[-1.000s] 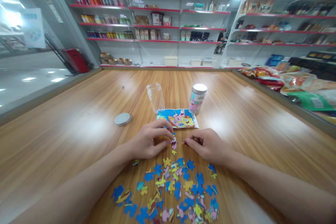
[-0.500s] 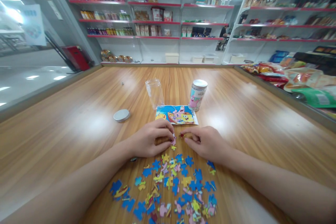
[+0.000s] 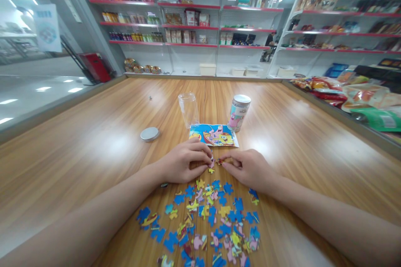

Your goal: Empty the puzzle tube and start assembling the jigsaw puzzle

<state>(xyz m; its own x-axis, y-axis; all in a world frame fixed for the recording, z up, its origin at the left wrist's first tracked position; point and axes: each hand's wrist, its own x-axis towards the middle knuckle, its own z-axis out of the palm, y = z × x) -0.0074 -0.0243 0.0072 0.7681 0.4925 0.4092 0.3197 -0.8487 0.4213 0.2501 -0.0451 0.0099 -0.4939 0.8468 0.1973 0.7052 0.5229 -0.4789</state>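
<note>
I can read no lettering anywhere: the print on the can [image 3: 239,112] and on the shelf [image 3: 188,21] goods is too small. The can is a short cylinder with a cartoon wrapper and a pale lid. Left of it stands a clear plastic jar [image 3: 188,109], and a round metal lid [image 3: 149,134] lies flat further left.

In front of them a glossy cartoon card [image 3: 214,135] lies flat, its long axis running left to right across the wood-grain surface [image 3: 94,146].

My left hand [image 3: 183,162] is closed, fingertips pinched on a pink piece [image 3: 212,163]. My right hand [image 3: 247,169] is likewise pinched on a red piece [image 3: 220,161]. Both pieces sit low on the surface just before the card, edge to edge between the hands. I cannot tell whether they touch, or which way each one points.

Nearer me, a scatter of flat cardboard pieces [image 3: 209,221], mostly blue, pink and yellow, with knobbed outlines, lies spread between my forearms.
</note>
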